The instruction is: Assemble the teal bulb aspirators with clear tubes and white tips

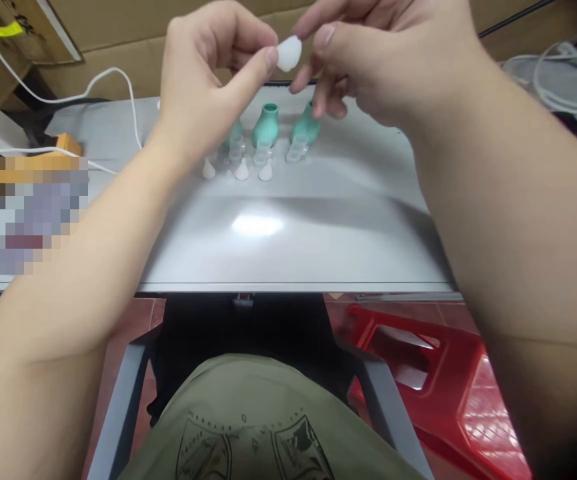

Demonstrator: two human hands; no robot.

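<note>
Raised above the back of the table, my left hand (pixel 208 73) pinches a small white rounded piece (pixel 289 53) between thumb and fingers. My right hand (pixel 363 60) is just right of that piece, fingers apart, with nothing seen in it. Below the hands stand green bottles (pixel 267 127); one is partly behind my left hand, another (pixel 306 127) partly behind my right fingers. Clear plastic pieces (pixel 263 152) are in front of the bottles. Nearer to me, small white cone-tipped pieces (pixel 241 170) sit in a row.
The grey table (pixel 293 247) has a white cable (pixel 113 70) and an orange object (pixel 68 145) at left. More cables (pixel 563 80) lie at far right. Cardboard (pixel 133 47) stands behind. A red plastic stool (pixel 448 380) is below the front edge at right.
</note>
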